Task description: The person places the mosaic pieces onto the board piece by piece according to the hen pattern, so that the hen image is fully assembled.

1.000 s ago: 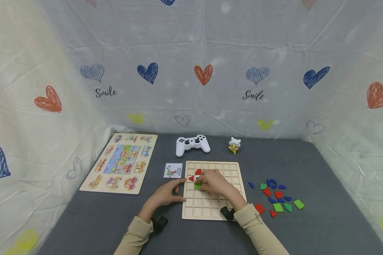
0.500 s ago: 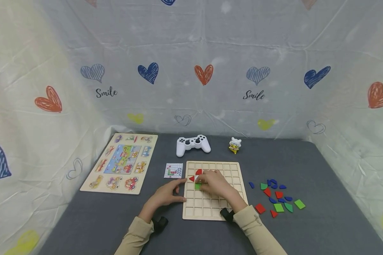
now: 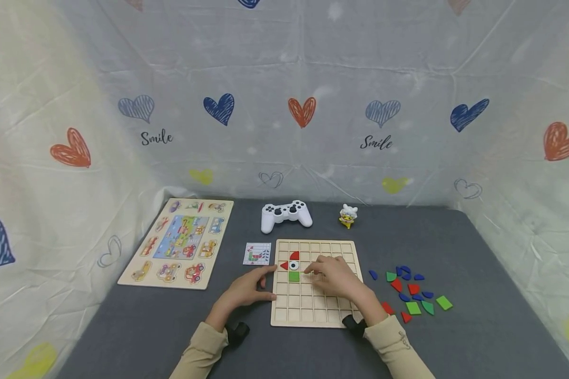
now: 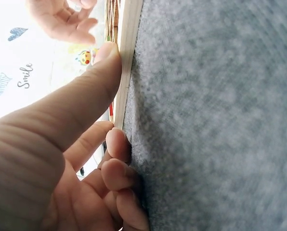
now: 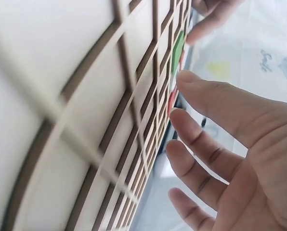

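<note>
A wooden grid board (image 3: 313,315) lies on the grey tabletop. In its upper left cells sit a red quarter-round piece (image 3: 294,256), a red triangle (image 3: 284,266), a white tile with a black ring (image 3: 294,266) and a green square (image 3: 294,276). My left hand (image 3: 247,288) touches the board's left edge with thumb and index fingertip; the left wrist view shows its other fingers loosely bent beside the edge. Over the grid, right of the green square, my right hand (image 3: 334,276) hovers with fingers spread and nothing between them.
Several loose red, green and blue pieces (image 3: 413,308) are scattered right of the board. A small pattern card (image 3: 257,253) lies at its upper left. Farther off are a picture puzzle board (image 3: 175,242), a white game controller (image 3: 286,215) and a small figurine (image 3: 347,216).
My right hand has withdrawn to the right from the ringed white tile, which now shows fully in its cell. My left hand keeps its place at the board's edge.
</note>
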A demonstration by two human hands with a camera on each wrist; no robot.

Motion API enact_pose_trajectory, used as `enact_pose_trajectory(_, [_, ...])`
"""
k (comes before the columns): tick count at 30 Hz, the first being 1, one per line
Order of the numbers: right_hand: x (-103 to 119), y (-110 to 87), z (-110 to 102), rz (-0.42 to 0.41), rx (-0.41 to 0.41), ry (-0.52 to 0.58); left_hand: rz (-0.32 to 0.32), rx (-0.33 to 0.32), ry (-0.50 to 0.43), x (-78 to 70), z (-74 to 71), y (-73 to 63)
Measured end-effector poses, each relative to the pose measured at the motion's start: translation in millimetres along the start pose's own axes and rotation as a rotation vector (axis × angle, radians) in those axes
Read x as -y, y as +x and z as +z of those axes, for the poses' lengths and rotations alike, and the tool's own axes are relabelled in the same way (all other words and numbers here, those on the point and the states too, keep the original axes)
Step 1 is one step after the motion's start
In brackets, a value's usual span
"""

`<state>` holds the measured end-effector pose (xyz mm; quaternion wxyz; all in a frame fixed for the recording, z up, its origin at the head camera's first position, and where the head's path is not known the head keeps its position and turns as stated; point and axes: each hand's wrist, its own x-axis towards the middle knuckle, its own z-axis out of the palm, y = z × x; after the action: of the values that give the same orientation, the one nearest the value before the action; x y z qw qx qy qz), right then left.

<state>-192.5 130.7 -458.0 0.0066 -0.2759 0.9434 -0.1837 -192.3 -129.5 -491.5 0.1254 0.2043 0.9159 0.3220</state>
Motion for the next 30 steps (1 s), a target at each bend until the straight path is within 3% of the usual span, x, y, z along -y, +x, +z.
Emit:
enact_pose_trajectory(9, [-26, -23.6, -11, -0.008, -0.059, -0.008, -0.01, -0.001, -0.006, 0.5, 0.0, -0.2])
enact_pose_trajectory(30, [-61, -92.2, -38, 0.109, -0.107, 0.039, -0.012, -0.006, 0.018, 4.8, 3.3, 2.8])
